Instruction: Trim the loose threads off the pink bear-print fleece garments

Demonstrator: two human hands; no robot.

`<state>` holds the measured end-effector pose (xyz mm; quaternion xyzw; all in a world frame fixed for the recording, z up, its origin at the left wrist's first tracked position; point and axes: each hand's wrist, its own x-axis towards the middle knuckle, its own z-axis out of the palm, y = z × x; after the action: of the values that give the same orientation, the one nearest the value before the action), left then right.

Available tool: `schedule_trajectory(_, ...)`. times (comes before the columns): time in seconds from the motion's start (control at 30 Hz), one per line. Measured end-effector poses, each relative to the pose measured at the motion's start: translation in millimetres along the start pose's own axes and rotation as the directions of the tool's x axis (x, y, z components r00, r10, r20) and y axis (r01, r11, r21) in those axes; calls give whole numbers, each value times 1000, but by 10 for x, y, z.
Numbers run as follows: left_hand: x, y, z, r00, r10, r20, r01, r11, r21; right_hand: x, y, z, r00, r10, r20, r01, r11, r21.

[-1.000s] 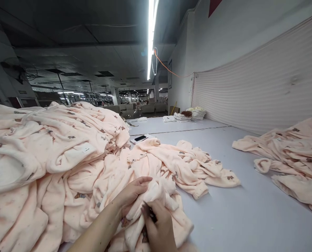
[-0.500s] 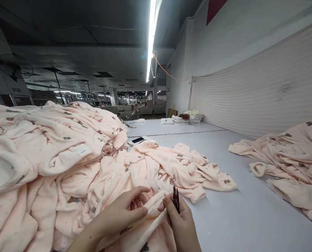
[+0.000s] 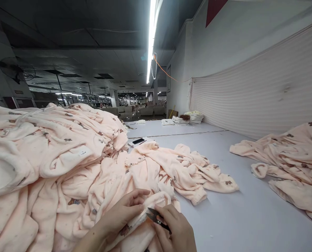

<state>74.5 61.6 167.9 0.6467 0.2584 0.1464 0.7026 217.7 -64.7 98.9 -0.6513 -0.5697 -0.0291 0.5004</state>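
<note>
Left hand point(image 3: 123, 212) pinches the pink garment point(image 3: 156, 200), right hand point(image 3: 177, 226) clasps snips point(image 3: 155, 216) close beside it; a slip could nick the garment.

We look through a single camera on the person's head, facing forward and down across the table point(image 3: 216, 217). Nearest us, low and central, we see the left hand point(image 3: 123, 211) and right hand point(image 3: 175, 224) from above and behind. Our wide view stretches left over the garment pile point(image 3: 63, 140), right along the pale sheet point(image 3: 250, 94), and up to the ceiling light point(image 3: 151, 42).
</note>
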Motion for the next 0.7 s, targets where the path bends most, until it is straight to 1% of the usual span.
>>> schedule_trajectory(0.07,3,-6,23,1000,2,13,-2,1000,-2,20,-15,14,1000,11,20,-11,1000,7)
schedule_trajectory(0.17,8,-16,75,1000,-18,-20,18,1000,-3,21,-29,18,994,103,34,-106,987,121)
schedule_trajectory(0.23,8,-15,124,998,-31,-46,32,999,2,5,-43,30,987,161,16,-161,968,190)
schedule_trajectory(0.33,11,6,182,996,-55,-63,55,998,4,-3,-73,56,982,188,-7,-181,952,245)
schedule_trajectory(0.37,18,21,176,995,-51,-83,50,999,-6,-1,-73,53,979,205,-7,-195,941,275)
schedule_trajectory(0.4,31,42,148,991,-26,-134,23,999,-30,-2,-59,39,971,238,-5,-224,923,312)
schedule_trajectory(0.43,51,67,97,977,15,-213,-29,998,-62,-13,-28,12,958,288,-8,-267,897,353)
schedule_trajectory(0.47,78,98,26,950,65,-307,-98,991,-91,-37,22,-27,937,349,-20,-314,866,390)
schedule_trajectory(0.53,150,162,-144,870,152,-469,-232,966,-116,-135,176,-124,885,460,-65,-394,817,420)
schedule_trajectory(0.57,187,188,-216,841,182,-510,-275,955,-112,-205,272,-174,860,502,-91,-430,810,399)
schedule_trajectory(0.6,218,204,-260,831,204,-517,-296,950,-101,-280,373,-217,835,537,-117,-468,807,359)
schedule_trajectory(0.63,240,208,-266,836,219,-503,-303,949,-89,-353,471,-250,809,572,-136,-509,797,326)
schedule_trajectory(0.67,249,197,-226,845,239,-479,-307,949,-70,-413,557,-270,785,604,-140,-544,779,312)
schedule_trajectory(0.7,245,171,-140,861,262,-436,-306,951,-34,-452,625,-277,765,631,-132,-568,756,325)
